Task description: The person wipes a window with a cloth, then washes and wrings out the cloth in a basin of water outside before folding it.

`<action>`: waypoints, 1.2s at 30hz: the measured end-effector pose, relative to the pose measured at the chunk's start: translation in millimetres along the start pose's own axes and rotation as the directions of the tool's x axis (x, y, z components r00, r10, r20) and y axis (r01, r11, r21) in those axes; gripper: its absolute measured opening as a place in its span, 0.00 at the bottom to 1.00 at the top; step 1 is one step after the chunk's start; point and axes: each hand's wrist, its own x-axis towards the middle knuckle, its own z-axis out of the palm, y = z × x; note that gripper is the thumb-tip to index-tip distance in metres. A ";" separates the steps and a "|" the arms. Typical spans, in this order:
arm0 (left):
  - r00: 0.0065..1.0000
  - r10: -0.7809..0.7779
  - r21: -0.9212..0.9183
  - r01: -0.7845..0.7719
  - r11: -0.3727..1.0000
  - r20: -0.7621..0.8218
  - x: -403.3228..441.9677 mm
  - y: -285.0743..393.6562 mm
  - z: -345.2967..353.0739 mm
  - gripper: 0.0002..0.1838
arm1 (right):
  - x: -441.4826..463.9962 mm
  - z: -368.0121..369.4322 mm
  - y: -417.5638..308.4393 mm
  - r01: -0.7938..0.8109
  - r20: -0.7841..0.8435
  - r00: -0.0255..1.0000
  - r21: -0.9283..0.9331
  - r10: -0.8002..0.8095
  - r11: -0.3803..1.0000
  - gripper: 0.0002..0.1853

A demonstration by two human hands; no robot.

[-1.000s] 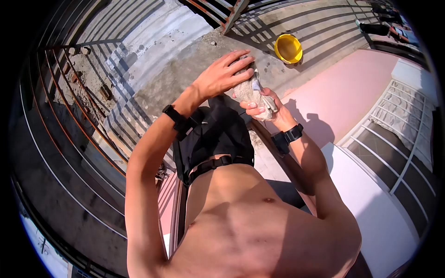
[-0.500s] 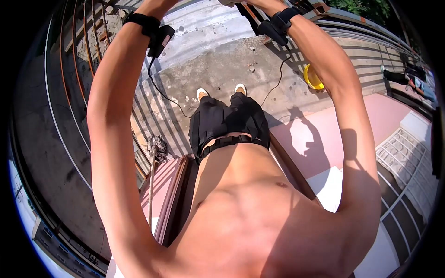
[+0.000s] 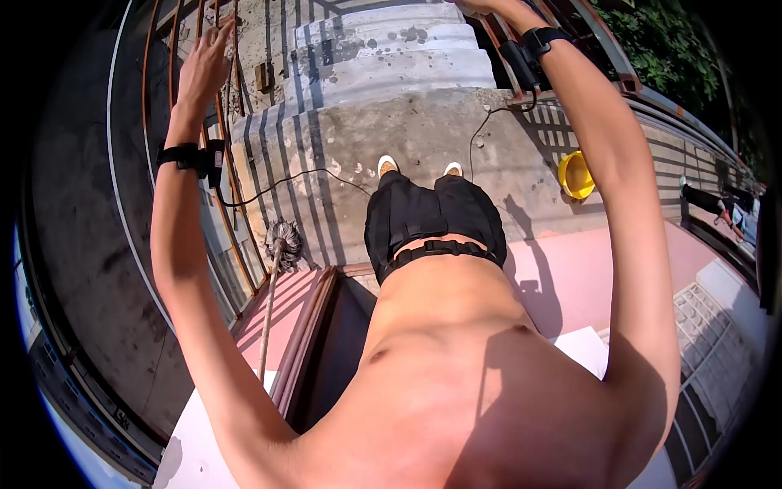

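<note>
My left hand (image 3: 205, 67) is raised at the upper left, over the rusty railing bars (image 3: 150, 73). Its fingers reach upward, somewhat apart, and nothing shows in them. Whether it touches a bar I cannot tell. At the top edge, my right hand (image 3: 482, 4) is mostly cut off beside the right end of the concrete steps (image 3: 391, 61), so its fingers do not show clearly. Each wrist wears a black strap with a small box, the left box (image 3: 215, 163) and the right box (image 3: 520, 65), and a cable runs from each toward my waist.
A yellow basin (image 3: 576, 175) stands on the concrete landing to the right. A mop (image 3: 283, 240) leans at the left by the doorway frame (image 3: 305, 346). Railings line both sides. At the far right a person (image 3: 743, 216) is partly visible. Leafy branches (image 3: 664, 49) hang beyond.
My left hand has swung left and down into view, away from my right hand, to above the left railing. My right arm has shifted slightly right. The view has turned a little.
</note>
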 end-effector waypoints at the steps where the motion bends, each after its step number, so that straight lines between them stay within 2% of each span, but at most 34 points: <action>1: 0.985 -0.091 -0.011 0.093 0.996 0.144 -35.0 2.0 -4.7 0.36 | -23.6 14.6 21.5 -0.137 0.122 0.982 -0.039 0.141 0.990 0.33; 2: 0.983 -0.094 0.017 0.092 0.996 0.157 -77.1 -14.9 18.3 0.34 | -51.1 30.4 43.8 -0.270 0.234 0.930 -0.092 0.284 0.959 0.33; 3: 0.956 -0.184 0.016 0.186 0.983 0.226 -115.1 -12.7 25.4 0.32 | -82.4 44.6 67.4 -0.402 0.337 0.839 -0.148 0.428 0.904 0.34; 4: 0.894 -0.272 -0.025 0.300 0.954 0.357 -154.4 -14.3 36.9 0.34 | -112.0 58.6 91.3 -0.533 0.458 0.681 -0.227 0.572 0.815 0.38; 5: 0.913 -0.237 0.050 0.234 0.971 0.331 -199.4 -19.3 58.4 0.30 | -153.6 72.0 114.9 -0.586 0.493 0.620 -0.227 0.611 0.778 0.41; 6: 0.864 -0.302 0.020 0.322 0.947 0.402 -235.2 -10.5 62.0 0.30 | -190.9 72.5 122.4 -0.583 0.507 0.566 -0.311 0.650 0.750 0.40; 7: 0.808 -0.355 0.000 0.402 0.915 0.471 -268.9 -1.9 68.0 0.30 | -233.6 73.4 130.8 -0.621 0.507 0.535 -0.307 0.676 0.721 0.39; 8: 0.727 -0.412 0.019 0.483 0.876 0.549 -300.5 9.5 71.6 0.30 | -278.3 73.7 139.6 -0.678 0.540 0.450 -0.311 0.711 0.666 0.37; 9: 0.739 -0.383 0.003 0.459 0.889 0.554 -345.3 9.0 92.8 0.30 | -318.2 66.8 134.3 -0.740 0.496 0.374 -0.351 0.784 0.574 0.35; 11: 0.596 -0.459 0.033 0.587 0.809 0.659 -389.9 39.3 86.7 0.31 | -425.3 81.3 161.6 -0.764 0.516 0.294 -0.379 0.805 0.522 0.32; 12: 0.565 -0.463 0.047 0.598 0.800 0.683 -413.5 49.1 90.5 0.31 | -452.2 66.8 143.7 -0.800 0.534 0.183 -0.408 0.825 0.441 0.31; 13: 0.534 -0.466 0.063 0.607 0.792 0.705 -431.4 59.5 92.4 0.32 | -497.1 61.4 139.1 -0.866 0.556 0.204 -0.281 0.806 0.413 0.34; 14: 0.481 -0.465 0.095 0.613 0.785 0.743 -448.6 67.3 97.5 0.32 | -502.6 36.5 103.6 -0.864 0.476 0.112 -0.386 0.872 0.322 0.31; 15: 0.426 -0.464 0.127 0.616 0.778 0.776 -457.2 72.1 98.1 0.33 | -530.5 26.9 91.9 -0.953 0.558 -0.016 -0.259 0.830 0.156 0.30; 16: 0.359 -0.480 0.161 0.642 0.749 0.801 -455.3 79.4 92.6 0.33 | -558.2 23.5 83.9 -0.953 0.541 -0.093 -0.292 0.836 0.083 0.28; 19: 0.410 -0.468 0.147 0.609 0.780 0.783 -449.9 81.5 101.2 0.35 | -592.7 7.3 52.6 -0.950 0.540 -0.268 -0.287 0.798 -0.125 0.23; 20: 0.442 -0.446 0.141 0.570 0.810 0.778 -429.6 82.9 98.4 0.37 | -605.1 8.5 49.0 -0.961 0.571 -0.276 -0.175 0.773 -0.214 0.18; 21: 0.550 -0.416 0.085 0.527 0.845 0.724 -408.0 85.5 95.9 0.36 | -613.2 13.6 50.6 -0.959 0.569 -0.284 -0.172 0.772 -0.226 0.18; 23: 0.688 -0.351 0.085 0.389 0.917 0.635 -346.9 97.2 96.4 0.41 | -630.5 29.7 64.5 -0.894 0.652 -0.363 -0.042 0.666 -0.446 0.16; 24: 0.772 -0.298 0.036 0.337 0.941 0.562 -317.8 103.8 100.0 0.43 | -610.7 25.8 59.9 -0.879 0.667 -0.333 0.036 0.666 -0.476 0.14; 26: 0.850 -0.180 -0.029 0.223 0.974 0.495 -236.1 134.2 93.0 0.48 | -584.7 40.7 68.6 -0.842 0.691 -0.287 0.148 0.664 -0.519 0.15; 27: 0.890 -0.097 -0.075 0.144 0.987 0.445 -196.7 153.5 89.6 0.50 | -570.6 50.4 74.4 -0.777 0.739 -0.245 0.237 0.627 -0.583 0.14; 28: 0.902 -0.031 -0.127 0.094 0.987 0.431 -158.8 177.5 81.8 0.51 | -555.2 59.0 77.7 -0.700 0.782 -0.190 0.317 0.594 -0.640 0.13; 30: 0.938 0.139 -0.285 -0.046 0.957 0.317 -92.4 234.0 60.4 0.54 | -504.1 59.3 72.1 -0.617 0.868 -0.019 0.380 0.495 -0.689 0.13; 31: 0.932 0.211 -0.308 -0.117 0.944 0.295 -68.8 263.2 55.2 0.55 | -479.7 53.0 63.9 -0.617 0.869 -0.003 0.387 0.494 -0.685 0.13; 33: 0.887 0.405 -0.381 -0.304 0.873 0.222 -28.7 318.3 36.0 0.59 | -423.8 41.2 45.5 -0.485 0.957 0.181 0.289 0.228 -0.825 0.15; 34: 0.850 0.497 -0.383 -0.406 0.830 0.176 -14.3 341.9 26.3 0.60 | -401.8 37.0 36.9 -0.497 0.956 0.208 0.287 0.209 -0.819 0.15; 36: 0.777 0.624 -0.367 -0.559 0.743 0.079 5.0 375.1 -4.3 0.55 | -373.3 26.4 11.5 -0.406 0.933 0.353 0.090 -0.066 -0.909 0.19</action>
